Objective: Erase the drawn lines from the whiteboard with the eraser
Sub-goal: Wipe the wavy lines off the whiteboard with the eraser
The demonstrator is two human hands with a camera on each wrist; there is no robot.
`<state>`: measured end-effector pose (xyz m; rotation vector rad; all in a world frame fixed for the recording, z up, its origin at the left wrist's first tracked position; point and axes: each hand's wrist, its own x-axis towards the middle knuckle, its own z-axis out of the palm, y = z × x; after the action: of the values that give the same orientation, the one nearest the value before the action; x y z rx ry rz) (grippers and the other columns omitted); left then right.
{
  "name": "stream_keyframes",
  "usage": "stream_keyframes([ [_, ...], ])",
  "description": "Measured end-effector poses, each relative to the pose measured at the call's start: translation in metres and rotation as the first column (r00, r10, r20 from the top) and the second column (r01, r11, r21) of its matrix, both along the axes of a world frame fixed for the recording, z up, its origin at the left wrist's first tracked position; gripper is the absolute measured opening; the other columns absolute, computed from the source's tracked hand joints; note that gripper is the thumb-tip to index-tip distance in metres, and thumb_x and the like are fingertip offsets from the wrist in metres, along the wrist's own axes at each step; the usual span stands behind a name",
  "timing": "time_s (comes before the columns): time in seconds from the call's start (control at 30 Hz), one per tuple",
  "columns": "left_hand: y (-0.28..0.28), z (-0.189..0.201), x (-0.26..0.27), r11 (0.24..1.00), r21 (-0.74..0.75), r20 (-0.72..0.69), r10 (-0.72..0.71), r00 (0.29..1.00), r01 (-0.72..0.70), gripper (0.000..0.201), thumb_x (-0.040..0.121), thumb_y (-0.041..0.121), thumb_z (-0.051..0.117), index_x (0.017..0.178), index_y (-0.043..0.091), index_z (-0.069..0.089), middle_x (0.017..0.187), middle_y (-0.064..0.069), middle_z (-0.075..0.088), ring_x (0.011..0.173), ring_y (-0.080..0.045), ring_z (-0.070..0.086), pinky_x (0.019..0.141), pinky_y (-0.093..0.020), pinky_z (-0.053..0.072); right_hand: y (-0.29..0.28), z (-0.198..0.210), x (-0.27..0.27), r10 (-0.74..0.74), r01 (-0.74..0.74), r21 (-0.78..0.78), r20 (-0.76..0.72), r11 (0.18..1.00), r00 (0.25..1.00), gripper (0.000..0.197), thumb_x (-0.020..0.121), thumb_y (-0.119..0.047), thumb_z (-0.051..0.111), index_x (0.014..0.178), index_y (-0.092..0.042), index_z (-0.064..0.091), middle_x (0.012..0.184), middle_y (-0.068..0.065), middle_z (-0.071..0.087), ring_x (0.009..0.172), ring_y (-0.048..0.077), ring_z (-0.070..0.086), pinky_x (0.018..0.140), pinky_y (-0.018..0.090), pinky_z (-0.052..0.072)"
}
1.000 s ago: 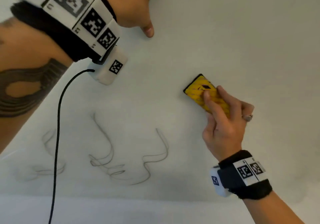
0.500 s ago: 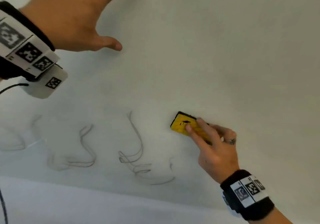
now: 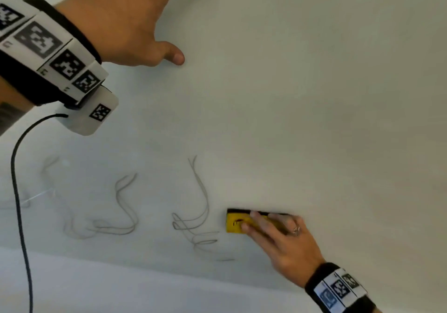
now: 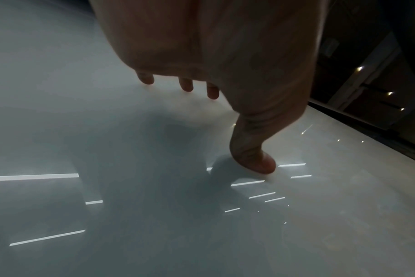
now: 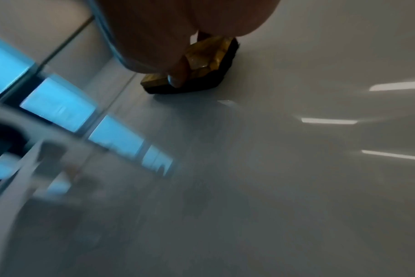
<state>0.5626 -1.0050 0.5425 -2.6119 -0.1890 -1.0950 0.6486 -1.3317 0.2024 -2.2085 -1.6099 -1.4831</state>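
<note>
The whiteboard (image 3: 314, 119) fills the head view. Faint grey scribbled lines (image 3: 200, 215) run along its lower part, with more of them (image 3: 125, 211) further left. My right hand (image 3: 266, 228) grips the yellow eraser (image 3: 234, 224), black felt against the board, just right of the nearest scribble. In the right wrist view the eraser (image 5: 206, 61) lies flat on the board under my fingers (image 5: 175, 75). My left hand (image 3: 125, 22) is spread at the upper left, thumb tip (image 4: 254, 159) and fingertips touching the board, holding nothing.
A black cable (image 3: 18, 203) hangs from my left wrist camera across the leftmost scribbles. A paler band (image 3: 145, 288) runs below the drawn lines. The left wrist view shows the board's edge and a dark room (image 4: 367, 93) beyond it.
My right hand has slid the eraser down and left to the scribbles, and the rightmost curl is mostly wiped away. My left hand has spread wider on the board.
</note>
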Motion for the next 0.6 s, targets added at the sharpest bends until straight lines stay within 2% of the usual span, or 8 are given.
stream_keyframes([
  [0.03,0.0,-0.003,0.002,0.99,-0.1,-0.041,0.092,0.995,-0.096,0.101,0.072,0.077,0.057,0.152,0.023,0.027,0.143,-0.016,0.046,0.122,-0.044,0.048,0.1,-0.059,0.042,0.006,0.024,0.0,-0.031,0.03,0.103,0.006,0.994,1.0,0.051,0.098,-0.003,0.037,0.128,-0.024,0.072,0.135,0.005,0.067,0.097,0.032,0.056,0.078,0.039,0.037],
  [0.1,0.0,-0.006,0.008,0.947,-0.234,-0.125,0.195,0.973,-0.22,0.096,0.078,0.07,0.061,0.148,0.012,0.031,0.14,-0.022,0.047,0.123,-0.046,0.047,0.102,-0.057,0.04,0.02,0.056,0.002,-0.074,0.08,0.309,-0.029,0.948,0.997,0.057,0.087,0.004,0.043,0.127,-0.022,0.073,0.132,0.009,0.067,0.094,0.035,0.058,0.076,0.04,0.036],
  [0.17,-0.002,-0.005,0.006,0.981,-0.163,-0.053,0.097,0.994,-0.104,0.095,0.075,0.072,0.061,0.148,0.022,0.029,0.14,-0.018,0.048,0.12,-0.046,0.049,0.097,-0.059,0.043,0.034,0.051,-0.002,-0.075,0.104,0.403,-0.086,0.909,0.993,0.06,0.083,0.006,0.044,0.13,-0.02,0.071,0.135,0.014,0.065,0.091,0.037,0.062,0.077,0.042,0.036],
  [0.27,-0.004,0.003,-0.007,0.991,0.059,0.09,-0.128,0.988,0.123,0.095,0.073,0.06,0.069,0.151,0.039,0.021,0.147,-0.011,0.042,0.125,-0.041,0.046,0.094,-0.057,0.043,0.042,-0.033,-0.012,-0.044,0.06,0.149,-0.108,0.987,0.993,0.049,0.097,-0.004,0.041,0.134,-0.024,0.067,0.143,0.009,0.058,0.097,0.033,0.057,0.078,0.041,0.043],
  [0.33,-0.005,0.003,-0.009,0.983,0.088,0.088,-0.166,0.982,0.159,0.097,0.073,0.052,0.076,0.152,0.039,0.02,0.149,-0.012,0.037,0.131,-0.04,0.041,0.097,-0.057,0.039,0.031,-0.092,-0.014,-0.035,0.026,-0.09,-0.099,0.996,0.994,0.038,0.104,-0.015,0.045,0.13,-0.028,0.069,0.141,0.002,0.058,0.098,0.026,0.054,0.075,0.041,0.054],
  [0.4,-0.007,0.001,-0.011,0.982,0.096,0.101,-0.171,0.98,0.162,0.098,0.072,0.054,0.075,0.152,0.04,0.021,0.154,-0.011,0.032,0.137,-0.039,0.035,0.103,-0.057,0.036,0.022,-0.113,-0.013,-0.013,-0.006,-0.173,-0.109,0.985,0.994,0.031,0.105,-0.022,0.05,0.125,-0.032,0.071,0.131,-0.004,0.067,0.094,0.02,0.054,0.072,0.038,0.058],
  [0.53,-0.002,0.005,-0.009,0.979,0.128,0.054,-0.169,0.984,0.161,0.096,0.072,0.061,0.07,0.152,0.04,0.021,0.154,-0.01,0.034,0.135,-0.038,0.037,0.103,-0.058,0.037,0.028,-0.067,-0.012,0.039,-0.044,-0.109,-0.044,0.993,0.998,0.037,0.106,-0.016,0.044,0.129,-0.028,0.071,0.132,-0.001,0.069,0.094,0.025,0.055,0.081,0.039,0.05],
  [0.6,0.0,0.001,-0.004,0.999,0.002,-0.032,-0.035,0.999,0.035,0.098,0.069,0.081,0.056,0.15,0.034,0.027,0.149,-0.01,0.042,0.128,-0.038,0.045,0.1,-0.058,0.041,0.049,-0.016,-0.014,0.012,-0.011,0.063,-0.006,0.998,1.0,0.045,0.1,-0.007,0.042,0.13,-0.025,0.071,0.136,0.005,0.066,0.096,0.03,0.054,0.079,0.04,0.042],
])
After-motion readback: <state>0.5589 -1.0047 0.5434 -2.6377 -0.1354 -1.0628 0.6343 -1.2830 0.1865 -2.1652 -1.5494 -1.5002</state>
